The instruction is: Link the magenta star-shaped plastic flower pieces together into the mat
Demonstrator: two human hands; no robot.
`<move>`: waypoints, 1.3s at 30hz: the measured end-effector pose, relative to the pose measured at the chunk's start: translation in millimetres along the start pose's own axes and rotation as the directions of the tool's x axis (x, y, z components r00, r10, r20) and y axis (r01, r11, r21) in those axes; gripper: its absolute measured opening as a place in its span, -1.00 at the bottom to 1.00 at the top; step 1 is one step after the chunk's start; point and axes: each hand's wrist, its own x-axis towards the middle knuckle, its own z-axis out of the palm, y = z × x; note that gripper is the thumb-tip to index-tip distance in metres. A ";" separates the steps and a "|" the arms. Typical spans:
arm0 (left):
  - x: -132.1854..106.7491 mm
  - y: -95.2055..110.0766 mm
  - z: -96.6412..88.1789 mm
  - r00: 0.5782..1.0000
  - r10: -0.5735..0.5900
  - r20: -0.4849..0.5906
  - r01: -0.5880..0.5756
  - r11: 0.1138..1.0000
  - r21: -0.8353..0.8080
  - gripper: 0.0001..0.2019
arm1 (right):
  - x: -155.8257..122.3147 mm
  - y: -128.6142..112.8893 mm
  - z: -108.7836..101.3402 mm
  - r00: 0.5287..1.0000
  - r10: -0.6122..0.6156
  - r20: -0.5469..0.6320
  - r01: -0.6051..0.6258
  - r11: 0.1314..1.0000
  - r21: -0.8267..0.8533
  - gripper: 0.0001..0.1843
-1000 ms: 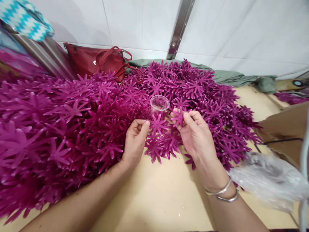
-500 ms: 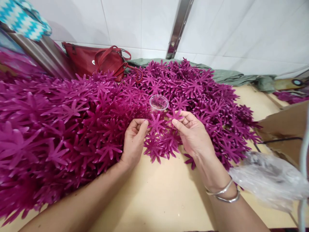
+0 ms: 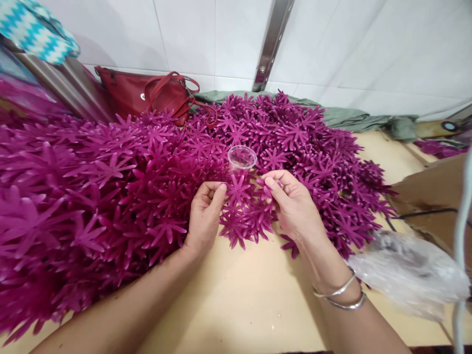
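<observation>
Between thumb and fingers my left hand [image 3: 208,209] pinches the edge of a purple artificial flower [image 3: 238,191], which faces up with its narrow petals spread. My right hand [image 3: 291,201] is closed on a second purple flower [image 3: 266,189], now turned so that only some petals show among the fingers. A small clear plastic cup [image 3: 242,157] stands just beyond both hands; what it holds is hard to make out. Below the hands a few more flowers [image 3: 245,223] lie on the pale tabletop [image 3: 228,295].
Large heaps of purple flowers [image 3: 92,196] flank the hands and reach toward the wall. A red handbag [image 3: 129,93] lies behind them at the left. On the right are a crumpled clear plastic bag [image 3: 409,270], a cardboard box [image 3: 431,191] and a pale cable [image 3: 462,221].
The flower in my right hand has turned from lying flat and spread to edge-on and bunched between the fingers. My left hand stays in place.
</observation>
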 end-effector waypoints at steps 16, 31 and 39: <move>-0.2 3.7 3.6 0.998 -0.052 0.046 0.055 0.996 -0.069 -0.78 | -8.2 2.0 11.2 0.980 -0.194 -0.047 0.173 0.945 -0.278 -0.79; 1.2 -1.9 3.0 0.999 0.034 0.005 -0.034 0.992 0.122 -0.77 | -11.9 0.1 10.9 0.902 -0.413 -0.122 0.293 0.797 -0.528 -0.78; -1.2 2.5 8.7 0.996 -0.022 0.082 0.018 0.999 0.042 -0.59 | -1.7 -6.7 -5.3 0.796 -0.602 -0.067 0.386 0.589 -0.710 -0.90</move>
